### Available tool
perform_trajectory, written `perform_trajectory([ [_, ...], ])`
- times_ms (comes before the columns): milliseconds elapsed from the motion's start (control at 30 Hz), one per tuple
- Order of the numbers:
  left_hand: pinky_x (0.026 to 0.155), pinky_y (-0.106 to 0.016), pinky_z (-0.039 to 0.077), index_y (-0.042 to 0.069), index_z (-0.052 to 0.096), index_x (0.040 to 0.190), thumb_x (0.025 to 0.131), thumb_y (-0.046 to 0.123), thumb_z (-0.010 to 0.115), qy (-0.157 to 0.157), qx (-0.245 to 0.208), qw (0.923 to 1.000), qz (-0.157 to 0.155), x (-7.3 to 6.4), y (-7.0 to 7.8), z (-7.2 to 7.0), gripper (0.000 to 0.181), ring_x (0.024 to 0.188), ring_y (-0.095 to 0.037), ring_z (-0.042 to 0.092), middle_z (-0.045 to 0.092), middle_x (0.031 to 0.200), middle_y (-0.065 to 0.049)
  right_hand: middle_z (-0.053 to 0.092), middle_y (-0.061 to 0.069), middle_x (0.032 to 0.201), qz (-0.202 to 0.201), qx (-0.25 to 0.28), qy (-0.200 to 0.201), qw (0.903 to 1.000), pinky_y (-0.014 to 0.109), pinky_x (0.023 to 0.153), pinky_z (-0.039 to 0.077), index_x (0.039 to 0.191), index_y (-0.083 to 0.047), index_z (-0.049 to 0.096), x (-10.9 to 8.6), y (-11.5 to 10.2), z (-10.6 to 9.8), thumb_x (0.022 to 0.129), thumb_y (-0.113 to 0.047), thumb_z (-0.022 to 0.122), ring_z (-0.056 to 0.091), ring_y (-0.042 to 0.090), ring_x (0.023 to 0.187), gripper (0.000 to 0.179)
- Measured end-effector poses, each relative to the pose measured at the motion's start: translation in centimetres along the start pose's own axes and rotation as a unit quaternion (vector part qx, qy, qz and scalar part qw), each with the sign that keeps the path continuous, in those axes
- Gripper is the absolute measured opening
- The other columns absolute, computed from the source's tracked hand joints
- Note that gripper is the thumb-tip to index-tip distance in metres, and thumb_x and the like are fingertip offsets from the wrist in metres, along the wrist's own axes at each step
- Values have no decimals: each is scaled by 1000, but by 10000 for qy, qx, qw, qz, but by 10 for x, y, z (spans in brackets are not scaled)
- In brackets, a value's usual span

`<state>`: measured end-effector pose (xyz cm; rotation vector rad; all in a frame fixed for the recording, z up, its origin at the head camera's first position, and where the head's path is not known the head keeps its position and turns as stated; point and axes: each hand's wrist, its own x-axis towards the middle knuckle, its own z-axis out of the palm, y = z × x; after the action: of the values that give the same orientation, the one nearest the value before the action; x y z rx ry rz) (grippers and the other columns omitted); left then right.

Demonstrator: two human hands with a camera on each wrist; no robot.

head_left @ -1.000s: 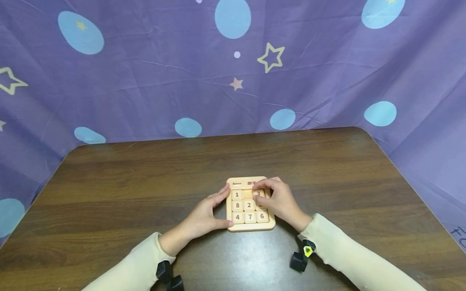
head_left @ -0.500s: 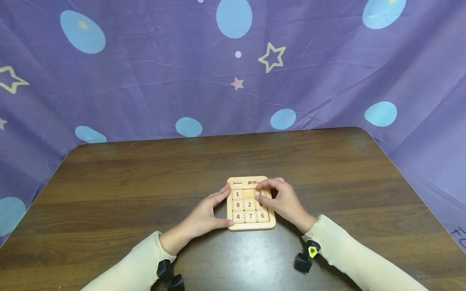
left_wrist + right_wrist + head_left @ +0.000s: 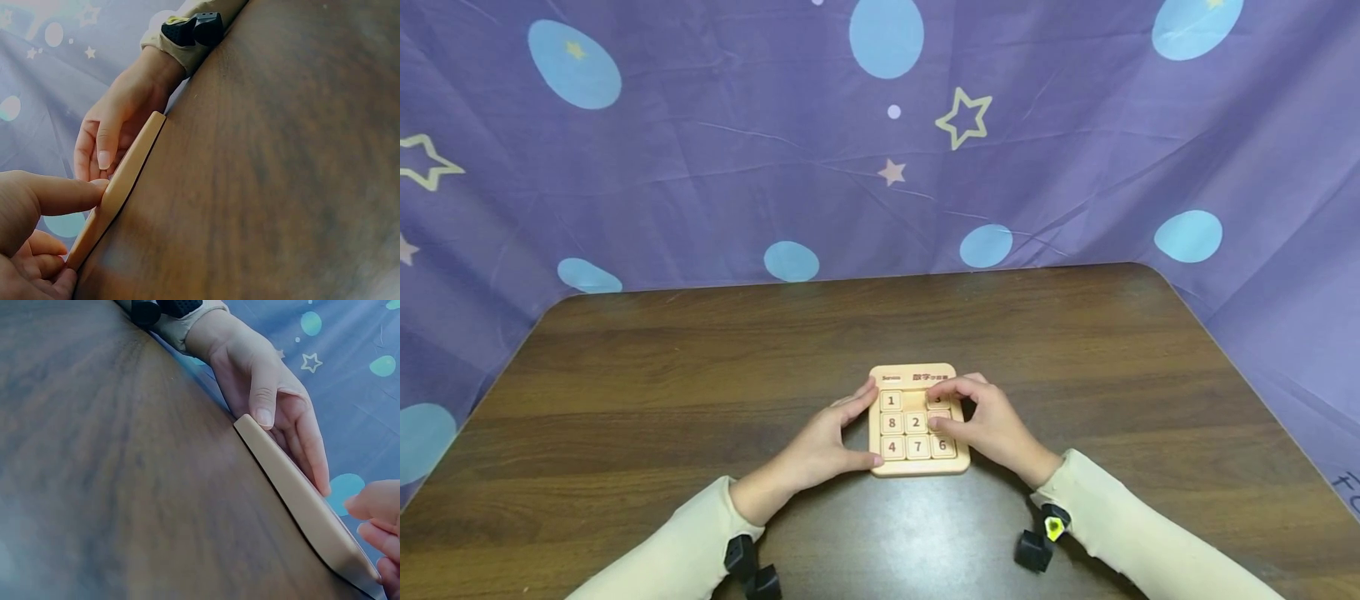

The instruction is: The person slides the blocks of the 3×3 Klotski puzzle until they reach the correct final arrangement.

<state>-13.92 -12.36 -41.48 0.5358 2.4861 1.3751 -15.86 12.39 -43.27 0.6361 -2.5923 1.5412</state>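
Note:
A pale wooden number slide puzzle (image 3: 919, 469) lies on the table, tiles set in its frame. The top row shows the 1 tile (image 3: 891, 401), a vacant slot (image 3: 914, 402) and the partly covered 3 tile; below are 8, 2, then 4, 7, 6. The tile right of 2 is covered by my right thumb. My left hand (image 3: 820, 446) braces the puzzle's left edge, thumb at the lower corner and straight fingers higher up. My right hand (image 3: 992, 421) is over the right column, index fingertip at the 3 tile and thumb lower, apart.
The brown wooden table (image 3: 700, 375) extends around the puzzle. A purple curtain (image 3: 737, 167) with stars and blue ovals hangs behind its far edge. Black wrist cameras (image 3: 1033, 550) sit under both cuffs.
My right hand has drawn back slightly to the right, its thumb dropping from the 3 tile onto the one below. The 3 tile sits a touch further right. My left hand stays put.

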Motion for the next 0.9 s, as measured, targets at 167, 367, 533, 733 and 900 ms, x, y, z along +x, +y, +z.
perform_trajectory([
  [167,114,-48,16,-2,38,141,68,9,81,10,10,10000,-8,0,1,0,86,141,-29,22,27,153,-5,62,1,100,-29,-33,-37,10000,32,86,42,99,-14,71,-1,-1,2,70,-12,79,51,17,96,30],
  [367,114,-48,16,-2,38,141,68,10,81,-11,10,10000,-4,0,1,0,86,141,-28,21,26,153,-5,61,1,101,78,-100,-137,9998,31,84,41,97,-17,72,-1,-2,3,69,-12,81,48,17,98,30],
  [533,114,-48,16,-2,38,141,68,10,81,2,12,10000,-18,0,1,0,86,141,-28,21,27,153,-5,60,0,101,72,-109,-185,9997,33,84,40,95,-18,72,-1,-3,4,69,-11,81,48,18,99,29],
  [733,114,-48,16,-1,38,141,68,10,81,11,16,10000,-27,0,1,1,86,141,-28,22,27,153,-5,59,-1,99,74,-136,-204,9997,31,82,40,94,-18,72,0,-4,5,68,-12,82,47,17,98,28],
  [900,114,-48,16,-2,38,141,67,9,81,16,17,10000,-8,0,1,0,87,141,-29,22,26,153,-5,60,-2,99,23,-191,-222,9996,31,81,40,94,-17,72,0,-3,4,68,-12,82,48,17,97,28],
])
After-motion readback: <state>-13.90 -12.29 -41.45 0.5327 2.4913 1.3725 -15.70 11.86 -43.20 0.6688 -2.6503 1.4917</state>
